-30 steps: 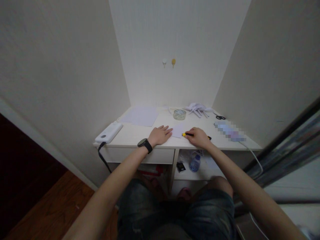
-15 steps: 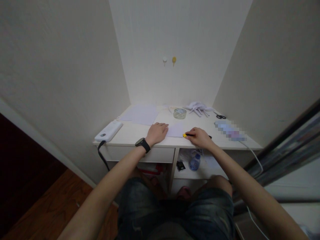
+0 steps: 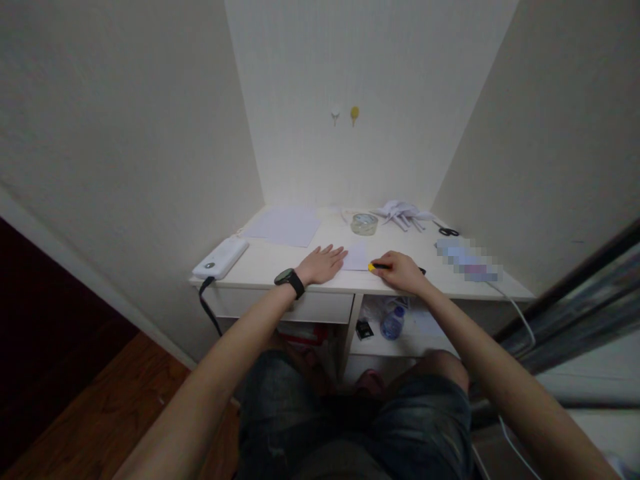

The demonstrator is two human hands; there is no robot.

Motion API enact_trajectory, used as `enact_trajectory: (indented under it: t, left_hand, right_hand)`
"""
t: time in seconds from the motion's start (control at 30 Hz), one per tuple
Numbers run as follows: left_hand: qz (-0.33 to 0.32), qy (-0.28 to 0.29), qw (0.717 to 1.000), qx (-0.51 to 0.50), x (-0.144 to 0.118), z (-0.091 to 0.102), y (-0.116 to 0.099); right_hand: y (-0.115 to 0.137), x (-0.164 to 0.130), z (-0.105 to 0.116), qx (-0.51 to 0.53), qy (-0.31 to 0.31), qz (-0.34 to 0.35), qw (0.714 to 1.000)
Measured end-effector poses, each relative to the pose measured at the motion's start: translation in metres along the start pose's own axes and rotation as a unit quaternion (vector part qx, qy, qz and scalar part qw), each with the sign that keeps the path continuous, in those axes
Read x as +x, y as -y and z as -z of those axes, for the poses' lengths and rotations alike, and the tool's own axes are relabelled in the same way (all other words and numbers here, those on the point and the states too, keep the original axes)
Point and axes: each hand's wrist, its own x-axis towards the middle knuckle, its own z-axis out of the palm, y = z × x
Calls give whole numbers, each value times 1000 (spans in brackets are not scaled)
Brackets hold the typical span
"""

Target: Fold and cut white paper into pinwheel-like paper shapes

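White paper (image 3: 357,257) lies flat on the table (image 3: 260,263), between the hands. Left hand (image 3: 320,264) presses its left edge, fingers spread flat. Right hand (image 3: 400,272), just right of the paper, grips a yellow-tipped pen (image 3: 374,267) pointing left toward it.

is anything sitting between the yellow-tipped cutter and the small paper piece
Nothing visible. The right hand holds the cutter with its yellow tip right at the edge of the small paper, which the left hand presses flat on the desk. The tape roll lies further back.
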Motion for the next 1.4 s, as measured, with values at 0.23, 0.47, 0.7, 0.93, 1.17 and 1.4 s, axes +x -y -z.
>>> enact_trajectory:
  t: [0.23, 0.47, 0.7, 0.93, 1.17, 1.4]
  left_hand:
    - [2, 4, 1000, 8, 0, 2, 1]
    - [14, 6, 1000, -11, 1, 4, 1]
    - [18, 4, 1000, -17, 2, 2, 2]
    - [14, -1, 1000, -23, 2, 0, 4]
    - [15, 13, 1000, -11, 1, 3, 2]
    - [12, 5, 1000, -12, 1, 2, 2]
  right_hand:
    - [-10, 4, -1, 19, 25, 48, 998]
    - [-4, -1, -3, 5, 1, 46, 999]
    - [-7, -1, -4, 11, 6, 52, 999]
    - [-8, 0, -5, 16, 5, 59, 998]
    - [-19, 3, -5, 30, 10, 65, 997]
    - [-45, -8, 13, 80, 47, 67, 993]
